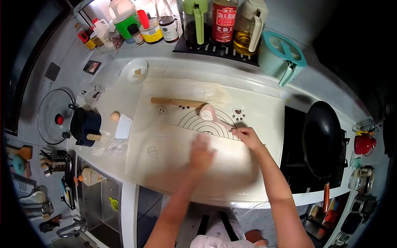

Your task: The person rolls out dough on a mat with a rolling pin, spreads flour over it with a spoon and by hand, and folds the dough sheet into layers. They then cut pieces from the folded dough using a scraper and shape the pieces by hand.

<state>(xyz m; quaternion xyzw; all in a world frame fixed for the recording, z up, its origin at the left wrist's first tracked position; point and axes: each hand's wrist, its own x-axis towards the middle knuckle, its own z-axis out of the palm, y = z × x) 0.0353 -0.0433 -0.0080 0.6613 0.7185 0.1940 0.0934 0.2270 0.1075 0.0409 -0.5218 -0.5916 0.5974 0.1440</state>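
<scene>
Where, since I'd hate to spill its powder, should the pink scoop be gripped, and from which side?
I'd take the pink scoop by the outer end of its handle, from the near right, as the right hand does: the slim handle slants that way from the bowl. Better avoid the bowl, which holds white powder and sits close to the rolling pin.

Bare forearms (278, 182) extended forward; left hand (202, 153) blurred, loosely flat; right hand (247, 137) pinched together.

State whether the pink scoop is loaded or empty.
Loaded: white powder shows in the bowl of the pink scoop, held by the right hand.
</scene>
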